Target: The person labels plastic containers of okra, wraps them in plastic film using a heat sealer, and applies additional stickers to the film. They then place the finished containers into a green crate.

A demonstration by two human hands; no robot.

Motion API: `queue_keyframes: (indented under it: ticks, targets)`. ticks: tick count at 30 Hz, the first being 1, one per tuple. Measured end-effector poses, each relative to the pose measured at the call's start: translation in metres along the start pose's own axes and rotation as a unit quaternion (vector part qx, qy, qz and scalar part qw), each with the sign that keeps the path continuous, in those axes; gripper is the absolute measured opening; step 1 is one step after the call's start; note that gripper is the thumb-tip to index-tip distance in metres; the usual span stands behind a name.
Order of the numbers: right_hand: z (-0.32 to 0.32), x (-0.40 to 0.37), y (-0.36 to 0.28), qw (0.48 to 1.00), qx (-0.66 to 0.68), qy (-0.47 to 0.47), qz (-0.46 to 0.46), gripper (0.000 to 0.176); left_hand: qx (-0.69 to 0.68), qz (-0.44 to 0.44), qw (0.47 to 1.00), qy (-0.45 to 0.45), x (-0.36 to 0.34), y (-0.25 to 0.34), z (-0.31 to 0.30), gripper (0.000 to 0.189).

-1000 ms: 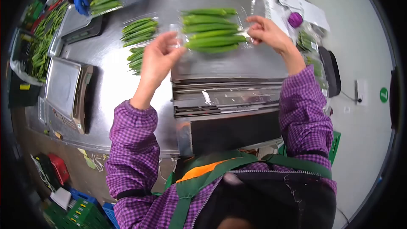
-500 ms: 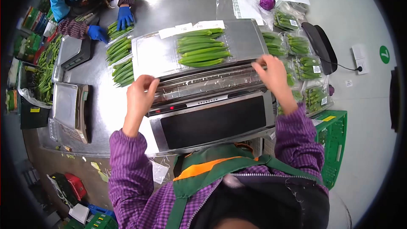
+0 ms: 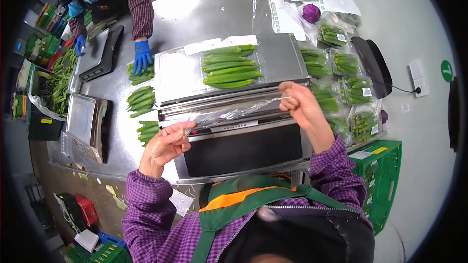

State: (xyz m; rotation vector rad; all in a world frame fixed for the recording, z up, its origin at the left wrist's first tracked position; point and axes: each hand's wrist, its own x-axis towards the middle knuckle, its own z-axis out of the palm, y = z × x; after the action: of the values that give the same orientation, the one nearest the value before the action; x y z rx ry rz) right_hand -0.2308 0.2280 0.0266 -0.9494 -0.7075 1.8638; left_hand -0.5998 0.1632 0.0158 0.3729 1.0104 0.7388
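Between my two hands stretches a loose, see-through sheet of plastic film (image 3: 236, 112), over the roller slot of a film wrapping machine (image 3: 287, 48). My left hand (image 3: 168, 143) is closed in a pinch on the film's left end. Its right end is gripped in the closed fingers of my right hand (image 3: 300, 102). On the machine's metal top, beyond the film, lies a tray of okra (image 3: 231, 68), the pods side by side. The machine's dark front plate (image 3: 243, 151) is below my hands.
Across the table a co-worker in blue gloves has one hand (image 3: 142, 58) on okra bundles (image 3: 140, 100). Two scales (image 3: 81, 119) stand at left. Wrapped okra packs (image 3: 358, 90) and a purple cabbage (image 3: 311, 13) are on the right, above a green crate (image 3: 385, 180).
Both my hands have closed on the film and drawn it up and toward me from the machine's slot. The co-worker's left-side hand has moved from the okra to beside the far scale.
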Motion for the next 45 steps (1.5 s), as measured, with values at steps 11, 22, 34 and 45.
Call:
queue_keyframes:
  ticks: [11, 22, 34, 45]
  targets:
    - [0.032, 0.164, -0.065, 0.821, -0.477, 0.014, -0.315, 0.033, 0.418, 0.468, 0.757, 0.183, 0.177, 0.137, 0.036, 0.025]
    - [-0.009, 0.14, -0.018, 0.925, -0.378, -0.022, 0.037, 0.048, 0.275, 0.192, 0.939, 0.069, 0.162, 0.077, 0.032, 0.044]
    - [-0.015, -0.035, 0.028, 0.914, -0.311, -0.079, 0.248, 0.048, 0.165, -0.036, 0.986, 0.011, 0.024, -0.063, 0.035, 0.041]
    - [-0.03, -0.096, 0.101, 0.873, -0.454, 0.058, 0.167, 0.037, 0.218, -0.06, 0.963, 0.146, -0.021, -0.141, 0.031, 0.042]
